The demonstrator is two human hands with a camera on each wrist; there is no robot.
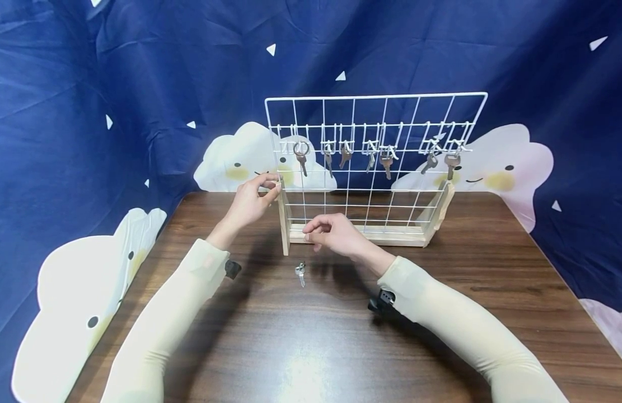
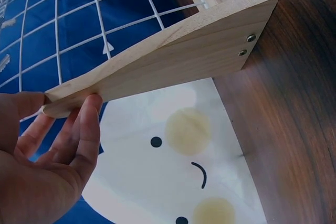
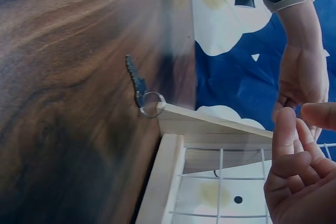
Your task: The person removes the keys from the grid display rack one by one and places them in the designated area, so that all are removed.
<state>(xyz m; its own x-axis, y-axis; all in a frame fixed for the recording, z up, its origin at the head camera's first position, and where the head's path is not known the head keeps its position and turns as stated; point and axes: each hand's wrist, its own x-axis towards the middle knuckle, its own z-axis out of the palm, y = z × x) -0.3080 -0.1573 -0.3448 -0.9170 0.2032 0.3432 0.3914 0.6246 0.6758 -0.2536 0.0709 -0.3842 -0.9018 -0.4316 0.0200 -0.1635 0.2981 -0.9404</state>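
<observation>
A white wire grid rack (image 1: 376,96) with wooden side supports stands on the table, and several keys hang from its hooks. My left hand (image 1: 252,200) pinches the upper tip of the left wooden support (image 2: 173,51), thumb on one side and fingers on the other. My right hand (image 1: 336,234) hovers in front of the rack's lower left part. Its fingers are loosely bent, and the right wrist view shows a gap between thumb and index finger with nothing in it. A loose key (image 1: 301,275) with a metal ring (image 3: 152,105) lies on the table, nearer me than the left support.
The brown wooden table (image 1: 290,336) extends around the rack. Behind it hangs a dark blue curtain (image 1: 190,67) with white triangles and smiling clouds. The right wooden support (image 1: 438,215) and a wooden base bar (image 1: 396,237) hold up the grid.
</observation>
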